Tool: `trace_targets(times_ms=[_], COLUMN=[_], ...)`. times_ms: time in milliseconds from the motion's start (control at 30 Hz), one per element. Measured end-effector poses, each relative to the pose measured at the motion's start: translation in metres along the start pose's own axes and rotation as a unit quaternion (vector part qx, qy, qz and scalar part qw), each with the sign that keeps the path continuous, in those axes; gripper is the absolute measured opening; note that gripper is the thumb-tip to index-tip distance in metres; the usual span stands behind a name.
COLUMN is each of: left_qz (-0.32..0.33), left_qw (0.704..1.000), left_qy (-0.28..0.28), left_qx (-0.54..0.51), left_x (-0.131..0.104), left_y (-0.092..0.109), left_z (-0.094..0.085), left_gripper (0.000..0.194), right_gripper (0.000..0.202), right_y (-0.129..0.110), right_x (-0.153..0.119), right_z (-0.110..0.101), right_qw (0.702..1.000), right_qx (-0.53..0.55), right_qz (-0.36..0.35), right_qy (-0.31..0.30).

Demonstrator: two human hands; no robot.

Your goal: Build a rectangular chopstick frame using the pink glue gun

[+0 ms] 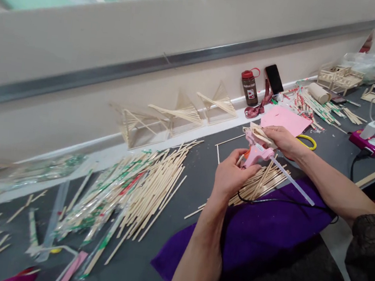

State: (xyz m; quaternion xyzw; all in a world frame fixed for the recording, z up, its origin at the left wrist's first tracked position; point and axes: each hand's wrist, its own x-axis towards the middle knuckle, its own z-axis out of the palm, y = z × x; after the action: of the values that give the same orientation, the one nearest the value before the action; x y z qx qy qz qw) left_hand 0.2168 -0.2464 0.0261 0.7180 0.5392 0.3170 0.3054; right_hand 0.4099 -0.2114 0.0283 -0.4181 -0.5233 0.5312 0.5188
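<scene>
My left hand is wrapped round the handle of a pink hot glue gun, a finger near its orange trigger. A long translucent glue stick sticks out of the gun's back end. Just beyond, my right hand grips a small bundle of pale wooden sticks close to the gun; the gun partly hides it. Below both hands lies a pile of loose wooden sticks, partly on a purple cloth. The gun's black cord crosses over these.
Wrapped chopsticks and bare sticks spread across the left. Stick frames stand against the wall. A bottle, phone, pink sheet, yellow-handled scissors and magenta power socket lie beyond and right.
</scene>
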Motion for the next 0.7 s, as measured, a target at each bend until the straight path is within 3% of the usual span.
trace_targets(times_ms=[133, 267, 367, 533, 700], left_qz=[-0.027, -0.066, -0.049, -0.03, -0.035], left_qw=[0.976, 0.918, 0.867, 0.794, 0.774], left_qy=[-0.033, -0.064, -0.098, -0.176, -0.173], left_qx=[-0.212, -0.387, -0.485, -0.581, -0.609], left_x=[0.001, 0.001, 0.002, 0.004, 0.006], left_y=[0.001, 0.005, 0.003, -0.003, -0.006], left_z=[0.003, -0.002, -0.01, -0.016, -0.014], left_gripper=[0.046, 0.046, 0.05, 0.045, 0.043], right_gripper=[0.029, 0.032, 0.032, 0.029, 0.023], right_y=[-0.001, 0.0, 0.003, 0.004, 0.001], right_x=[0.0, 0.003, 0.009, 0.016, 0.002], right_z=[0.002, 0.001, -0.007, -0.02, -0.009], right_qw=[1.0, 0.998, 0.992, 0.978, 0.979], right_qx=[0.0, -0.014, -0.013, 0.038, -0.015], right_qz=[0.012, -0.009, -0.027, -0.084, -0.158], right_qy=[0.021, 0.06, 0.122, 0.186, 0.127])
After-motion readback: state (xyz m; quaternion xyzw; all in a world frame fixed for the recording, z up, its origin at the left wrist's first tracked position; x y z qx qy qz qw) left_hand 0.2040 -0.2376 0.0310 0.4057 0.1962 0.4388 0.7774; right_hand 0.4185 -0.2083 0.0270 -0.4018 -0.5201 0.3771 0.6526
